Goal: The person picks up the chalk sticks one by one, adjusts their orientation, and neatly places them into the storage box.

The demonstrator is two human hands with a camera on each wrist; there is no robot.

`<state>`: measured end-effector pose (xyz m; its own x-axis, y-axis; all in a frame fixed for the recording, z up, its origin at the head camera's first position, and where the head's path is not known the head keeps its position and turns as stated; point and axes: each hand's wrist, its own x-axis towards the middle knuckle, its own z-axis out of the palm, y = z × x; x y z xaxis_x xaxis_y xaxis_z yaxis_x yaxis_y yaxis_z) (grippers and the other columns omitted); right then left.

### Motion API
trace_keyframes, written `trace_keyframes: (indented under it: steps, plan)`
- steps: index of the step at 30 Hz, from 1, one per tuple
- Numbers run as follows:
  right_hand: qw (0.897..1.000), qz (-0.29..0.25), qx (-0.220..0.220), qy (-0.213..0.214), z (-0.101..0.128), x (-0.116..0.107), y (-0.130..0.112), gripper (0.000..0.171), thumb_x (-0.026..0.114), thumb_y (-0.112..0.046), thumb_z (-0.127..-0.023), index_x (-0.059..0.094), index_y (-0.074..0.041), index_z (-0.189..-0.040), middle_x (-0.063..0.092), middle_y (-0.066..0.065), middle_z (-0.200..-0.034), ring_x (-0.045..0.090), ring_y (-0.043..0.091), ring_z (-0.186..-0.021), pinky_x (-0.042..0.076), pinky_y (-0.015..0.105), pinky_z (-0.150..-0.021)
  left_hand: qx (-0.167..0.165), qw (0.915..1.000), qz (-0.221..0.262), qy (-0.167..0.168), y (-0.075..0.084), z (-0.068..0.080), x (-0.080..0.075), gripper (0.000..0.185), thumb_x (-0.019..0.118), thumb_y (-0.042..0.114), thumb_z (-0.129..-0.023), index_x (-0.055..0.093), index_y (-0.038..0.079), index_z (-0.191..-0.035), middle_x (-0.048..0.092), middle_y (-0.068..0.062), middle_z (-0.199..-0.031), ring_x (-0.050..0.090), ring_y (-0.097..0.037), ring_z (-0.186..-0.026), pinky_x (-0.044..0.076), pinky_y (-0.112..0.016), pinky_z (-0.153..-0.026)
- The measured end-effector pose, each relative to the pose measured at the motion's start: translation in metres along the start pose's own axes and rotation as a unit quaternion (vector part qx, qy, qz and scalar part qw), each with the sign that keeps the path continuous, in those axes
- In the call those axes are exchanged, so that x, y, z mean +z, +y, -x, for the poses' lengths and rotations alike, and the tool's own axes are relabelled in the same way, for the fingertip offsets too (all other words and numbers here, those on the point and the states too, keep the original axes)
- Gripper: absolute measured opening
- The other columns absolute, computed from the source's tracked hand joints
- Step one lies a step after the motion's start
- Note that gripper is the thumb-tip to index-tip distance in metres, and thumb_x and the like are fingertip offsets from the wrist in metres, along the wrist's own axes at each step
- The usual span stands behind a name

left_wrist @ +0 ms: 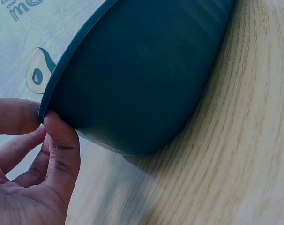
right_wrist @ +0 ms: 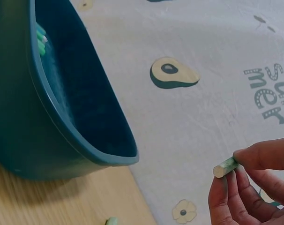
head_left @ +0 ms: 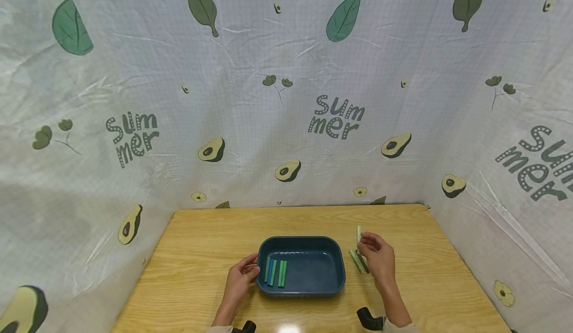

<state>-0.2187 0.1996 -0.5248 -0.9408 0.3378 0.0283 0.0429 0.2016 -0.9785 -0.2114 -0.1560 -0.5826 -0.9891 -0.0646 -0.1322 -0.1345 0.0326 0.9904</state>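
A dark teal plastic basin (head_left: 313,294) stands on the table, its left rim pinched between the thumb and fingers of my left hand (head_left: 238,282). Inside, at the left end, several green chalk sticks (head_left: 283,273) and a blue chalk stick (head_left: 272,272) lie side by side. To the right of the basin, my right hand (head_left: 379,259) pinches a pale green chalk stick (right_wrist: 226,167) by thumb and fingertips, held above the table. Beneath that hand lie a light green chalk stick (head_left: 356,261) and a dark stick (head_left: 363,262), the latter partly covered by the fingers.
The wooden table (head_left: 201,243) carries all of this. A white sheet (head_left: 250,124) printed with avocados and leaves hangs behind the table and along both sides. Black wrist-camera mounts (head_left: 370,319) show near the forearms.
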Motion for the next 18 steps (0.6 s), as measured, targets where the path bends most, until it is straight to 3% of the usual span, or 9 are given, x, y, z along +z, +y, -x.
trace_keyframes:
  steps: [13,18]
  plan:
    - [0.999,-0.021,0.007,-0.027,0.0015,0.0042,-0.0060,0.037,0.066,-0.006,-0.091,0.061,-0.002,-0.127,0.063,0.017,-0.117,0.061,-0.001,-0.086,0.052,0.016,-0.075,0.000,1.0000,0.001,0.000,-0.0012,-0.0014,-0.0002,0.045,0.059,0.000,-0.093,0.052,-0.007,-0.137,0.056,-0.026,-0.126,0.060,-0.014,-0.099,0.054,-0.026,-0.072]
    - [0.998,-0.053,0.019,-0.042,-0.0003,0.0071,-0.0056,0.038,0.066,-0.003,-0.090,0.061,-0.001,-0.127,0.063,0.008,-0.107,0.062,0.002,-0.085,0.054,0.020,-0.074,0.003,1.0000,0.000,-0.001,-0.0010,-0.0018,-0.0008,0.045,0.059,0.000,-0.093,0.051,-0.007,-0.137,0.056,-0.026,-0.126,0.060,-0.014,-0.099,0.054,-0.026,-0.073]
